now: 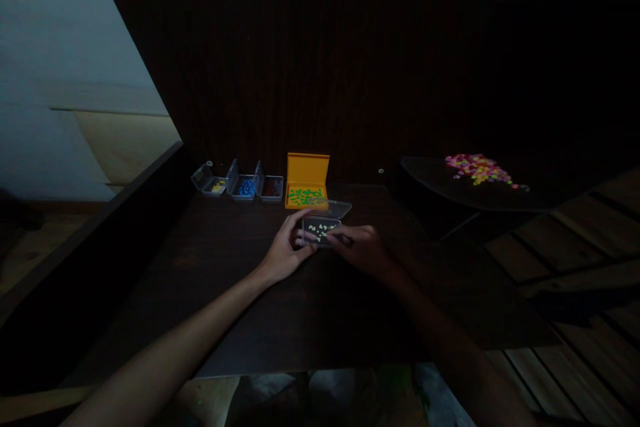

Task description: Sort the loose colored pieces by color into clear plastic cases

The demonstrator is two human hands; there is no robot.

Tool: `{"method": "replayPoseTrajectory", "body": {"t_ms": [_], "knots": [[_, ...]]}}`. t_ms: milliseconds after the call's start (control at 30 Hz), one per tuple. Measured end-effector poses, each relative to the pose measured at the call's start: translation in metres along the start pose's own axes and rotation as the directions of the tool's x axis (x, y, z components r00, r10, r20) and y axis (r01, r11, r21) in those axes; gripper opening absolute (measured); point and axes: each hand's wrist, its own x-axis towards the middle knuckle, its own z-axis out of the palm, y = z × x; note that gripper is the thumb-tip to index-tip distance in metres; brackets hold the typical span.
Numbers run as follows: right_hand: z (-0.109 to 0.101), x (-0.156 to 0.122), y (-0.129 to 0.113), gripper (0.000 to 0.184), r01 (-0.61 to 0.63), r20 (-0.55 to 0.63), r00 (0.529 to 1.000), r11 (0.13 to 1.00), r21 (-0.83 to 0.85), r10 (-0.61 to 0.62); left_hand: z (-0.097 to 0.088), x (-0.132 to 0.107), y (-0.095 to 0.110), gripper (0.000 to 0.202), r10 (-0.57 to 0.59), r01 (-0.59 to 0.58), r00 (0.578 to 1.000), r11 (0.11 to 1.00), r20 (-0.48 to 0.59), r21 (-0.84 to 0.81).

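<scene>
A small clear plastic box (321, 228) with pale yellowish beads in it sits on the dark table, its lid (336, 208) tilted open behind it. My left hand (286, 251) grips the box's left side with curled fingers. My right hand (361, 248) holds the box's right side, fingers closed on its edge. Just behind stands an orange box (307, 180) with green beads inside and its lid raised.
Three small clear boxes (243, 185) stand in a row at the back left, with yellow, blue and dark red beads. A heap of mixed coloured beads (477, 169) lies on a dark tray at the right. The dark table edge (300, 363) is near me.
</scene>
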Motion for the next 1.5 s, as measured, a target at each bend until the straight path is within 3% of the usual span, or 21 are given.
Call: {"method": "replayPoseTrajectory", "body": {"t_ms": [233, 533, 800, 1000, 1100, 1233, 1333, 1500], "knots": [[0.002, -0.001, -0.004, 0.031, 0.019, 0.144, 0.989, 0.999, -0.036, -0.014, 0.015, -0.012, 0.002, 0.067, 0.019, -0.018, 0.994, 1.000, 0.110, -0.012], [0.002, -0.001, -0.007, 0.031, 0.067, 0.186, 0.981, 0.998, -0.010, -0.064, 0.018, -0.015, 0.000, 0.064, -0.006, 0.005, 0.992, 1.000, 0.127, 0.009], [0.004, -0.003, -0.004, 0.024, 0.030, 0.081, 0.996, 0.999, -0.015, -0.028, 0.014, -0.011, 0.001, 0.068, -0.015, 0.020, 0.993, 0.999, 0.118, -0.040], [0.007, -0.006, -0.005, 0.023, 0.092, -0.037, 0.995, 0.995, -0.022, -0.093, 0.000, 0.000, 0.000, 0.071, -0.023, 0.024, 0.999, 1.000, 0.025, -0.011], [0.012, -0.007, -0.009, 0.020, 0.139, 0.090, 0.986, 0.990, 0.004, -0.139, -0.009, 0.006, -0.002, 0.074, -0.011, 0.011, 0.999, 1.000, -0.044, -0.007], [0.025, -0.008, -0.016, 0.025, 0.152, 0.350, 0.928, 0.988, -0.033, -0.131, -0.019, 0.010, -0.001, 0.079, -0.031, 0.032, 0.996, 0.999, -0.089, 0.004], [0.037, -0.008, -0.018, 0.031, 0.109, 0.378, 0.923, 0.990, -0.089, -0.067, -0.022, 0.012, 0.002, 0.082, -0.033, 0.034, 0.994, 0.999, -0.100, 0.006], [0.052, -0.005, -0.017, 0.028, 0.077, 0.310, 0.949, 0.996, -0.035, -0.062, -0.022, 0.013, 0.004, 0.078, -0.015, 0.016, 0.992, 1.000, -0.122, 0.008]]}}
